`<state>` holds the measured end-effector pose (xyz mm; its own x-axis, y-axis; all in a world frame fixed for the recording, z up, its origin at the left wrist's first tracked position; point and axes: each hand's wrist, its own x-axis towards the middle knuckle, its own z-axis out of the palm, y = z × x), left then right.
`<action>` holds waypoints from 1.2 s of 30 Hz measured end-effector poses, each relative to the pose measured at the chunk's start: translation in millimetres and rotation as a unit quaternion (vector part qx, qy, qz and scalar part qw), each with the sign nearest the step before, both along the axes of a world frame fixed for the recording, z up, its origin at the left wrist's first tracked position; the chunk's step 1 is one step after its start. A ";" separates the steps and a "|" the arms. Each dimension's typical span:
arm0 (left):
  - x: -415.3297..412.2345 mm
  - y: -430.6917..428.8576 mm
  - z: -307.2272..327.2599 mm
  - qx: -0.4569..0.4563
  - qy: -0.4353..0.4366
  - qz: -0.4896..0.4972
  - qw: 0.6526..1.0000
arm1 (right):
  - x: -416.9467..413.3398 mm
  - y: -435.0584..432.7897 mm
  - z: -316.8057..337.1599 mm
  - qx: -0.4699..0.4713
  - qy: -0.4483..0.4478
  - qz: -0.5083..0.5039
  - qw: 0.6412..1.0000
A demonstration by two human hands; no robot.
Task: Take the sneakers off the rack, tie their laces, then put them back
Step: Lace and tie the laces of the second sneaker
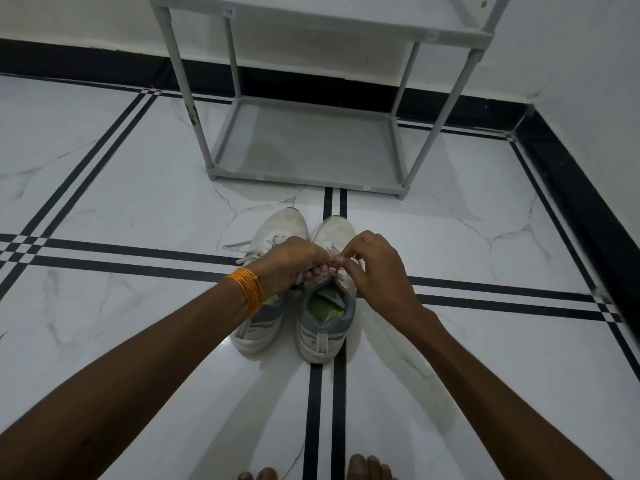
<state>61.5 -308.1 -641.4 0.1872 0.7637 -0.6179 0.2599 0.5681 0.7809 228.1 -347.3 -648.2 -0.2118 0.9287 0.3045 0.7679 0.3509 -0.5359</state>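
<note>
Two white sneakers stand side by side on the tiled floor, toes pointing at the rack. The right sneaker (pixel 327 327) has grey heel trim and a green insole. Over its tongue, my left hand (pixel 291 263) and my right hand (pixel 374 268) each pinch a piece of its white lace (pixel 335 270), fingertips almost touching. The left sneaker (pixel 277 233) is partly hidden under my left wrist, and its loose lace (pixel 239 245) trails out to the left. An orange thread band (pixel 247 289) wraps my left wrist.
A grey shoe rack (pixel 304 147) stands against the white wall just beyond the sneakers; its bottom shelf holds nothing. A black skirting (pixel 571 188) runs along the wall and down the right side. My bare toes (pixel 367 467) show at the bottom edge.
</note>
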 end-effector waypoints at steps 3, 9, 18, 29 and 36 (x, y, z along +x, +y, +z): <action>1.1 -2.3 4.8 0.043 -0.037 0.005 0.998 | 4.8 -3.9 -4.0 -0.022 -0.011 -0.024 0.999; -27.4 -3.6 -17.8 0.253 0.129 -0.037 0.958 | 41.0 -22.9 -29.0 -0.047 -0.128 -0.073 0.988; -39.0 -6.1 -24.2 0.424 0.238 -0.221 0.845 | 33.5 -25.7 -34.3 -0.216 0.100 -0.193 0.952; -17.4 -6.4 -33.5 0.410 0.362 -0.151 0.823 | 31.1 -27.4 -45.1 -0.146 -0.045 -0.172 0.973; -12.4 -14.3 -34.1 0.439 0.484 -0.251 0.714 | 35.0 -29.9 -48.3 -0.161 -0.162 -0.144 0.963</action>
